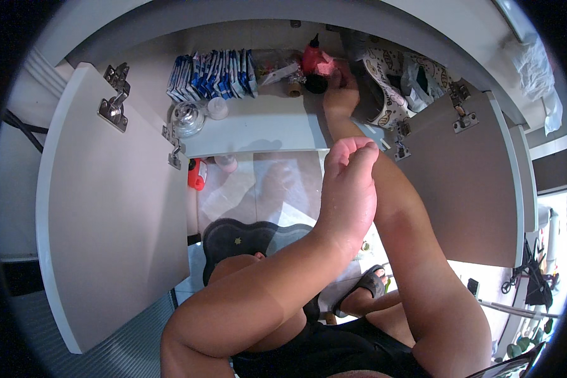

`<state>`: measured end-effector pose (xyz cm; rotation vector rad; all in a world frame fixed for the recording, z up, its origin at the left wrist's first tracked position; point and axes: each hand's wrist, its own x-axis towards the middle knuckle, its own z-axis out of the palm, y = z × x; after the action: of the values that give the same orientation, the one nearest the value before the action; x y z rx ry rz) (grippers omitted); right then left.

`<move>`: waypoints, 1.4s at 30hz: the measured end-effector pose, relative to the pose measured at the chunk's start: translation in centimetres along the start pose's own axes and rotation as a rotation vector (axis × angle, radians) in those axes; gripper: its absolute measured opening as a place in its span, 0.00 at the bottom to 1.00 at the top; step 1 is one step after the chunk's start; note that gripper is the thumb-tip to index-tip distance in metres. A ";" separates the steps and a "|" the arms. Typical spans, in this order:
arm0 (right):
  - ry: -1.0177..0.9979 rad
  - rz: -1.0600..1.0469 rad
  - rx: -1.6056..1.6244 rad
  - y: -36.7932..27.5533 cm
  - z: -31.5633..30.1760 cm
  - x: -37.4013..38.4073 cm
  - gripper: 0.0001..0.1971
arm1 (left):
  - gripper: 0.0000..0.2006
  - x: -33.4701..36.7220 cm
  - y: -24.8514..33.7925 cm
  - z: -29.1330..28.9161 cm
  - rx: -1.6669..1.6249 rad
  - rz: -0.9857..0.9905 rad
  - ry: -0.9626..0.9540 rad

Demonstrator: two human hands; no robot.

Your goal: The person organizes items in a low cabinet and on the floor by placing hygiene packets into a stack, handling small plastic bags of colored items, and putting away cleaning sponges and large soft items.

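My right hand (342, 94) reaches deep into the open cabinet, its fingers closed at a small pink crumpled thing (324, 64) whose kind I cannot make out. Just beside that thing stands a red bottle (310, 57) with a black pointed nozzle. A dark round object (315, 84) lies close to the fingers. Nearer to me, my left hand (351, 192) hangs in front of the shelf edge, across my right forearm in the picture. Its fingers are curled in toward the palm, and whatever they hold, if anything, is hidden.
Several blue-and-white packets (214, 74) stand in a row on the cabinet shelf (258, 129). A clear jar (188, 118) is at its left end, a patterned bag (384, 94) at its right. Open doors (116, 214) flank me. Below are a red container (197, 174) and a dark mat (233, 242).
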<state>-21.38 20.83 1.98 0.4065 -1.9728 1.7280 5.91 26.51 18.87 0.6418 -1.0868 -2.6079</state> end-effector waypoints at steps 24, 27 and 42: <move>-0.306 -0.537 0.056 -13.6 -12.3 -8.8 0.03 | 0.18 7.2 3.9 -7.7 0.095 0.304 0.199; -0.435 -0.339 0.066 -14.5 -17.9 -11.0 0.04 | 0.17 5.9 4.0 -8.0 0.140 0.108 0.012; -0.429 0.210 0.574 -20.5 -22.1 -7.8 0.09 | 0.18 1.8 2.2 -5.5 0.917 0.025 -0.414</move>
<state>-0.62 38.64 16.86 0.8491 -1.7984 2.5171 7.08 20.93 16.42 0.2091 -2.4241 -2.1507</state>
